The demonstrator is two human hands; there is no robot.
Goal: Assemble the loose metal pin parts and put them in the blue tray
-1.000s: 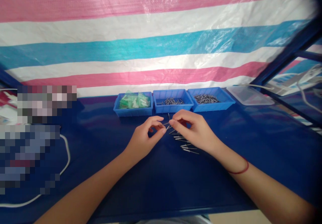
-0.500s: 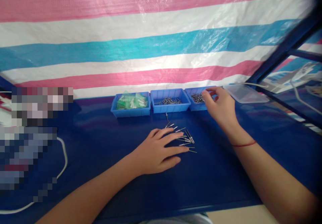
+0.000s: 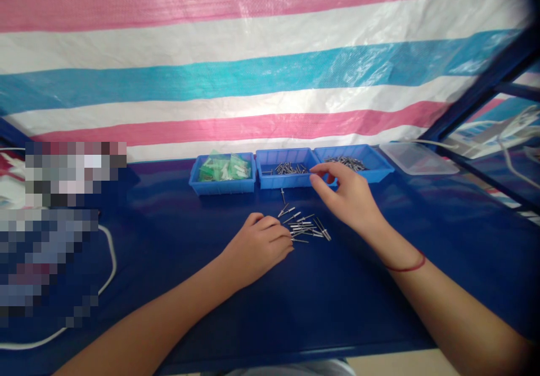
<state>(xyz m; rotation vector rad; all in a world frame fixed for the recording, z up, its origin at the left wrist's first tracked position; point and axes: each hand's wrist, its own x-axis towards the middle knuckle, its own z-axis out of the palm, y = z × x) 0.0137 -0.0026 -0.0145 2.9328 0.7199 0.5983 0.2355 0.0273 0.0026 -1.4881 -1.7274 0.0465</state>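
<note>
Several silver blind rivets [image 3: 307, 228] lie loosely piled on the dark blue table. At the left edge of the pile is my left hand [image 3: 262, 247], its fingers curled together. A rivet's thin pin shows beside these fingertips; what lies under them is hidden. My right hand [image 3: 349, 197] hovers at the front corner where the middle blue bin [image 3: 287, 181] meets the right blue bin [image 3: 377, 173]. Its thumb and index finger are bent with a small gap between them, and nothing shows there. Both bins contain rivets.
A left blue bin [image 3: 223, 187] holds green-and-clear small bags [image 3: 225, 166]. One rivet [image 3: 283, 196] lies just before the middle bin. A clear plastic lid [image 3: 417, 158] is at the right. A white cable [image 3: 110, 252] curves along the left. Striped sheeting [image 3: 253, 77] hangs behind.
My left hand's spread fingers have curled in and drawn left, uncovering more of the rivets. My right hand has moved left from the right bin towards the middle bin.
</note>
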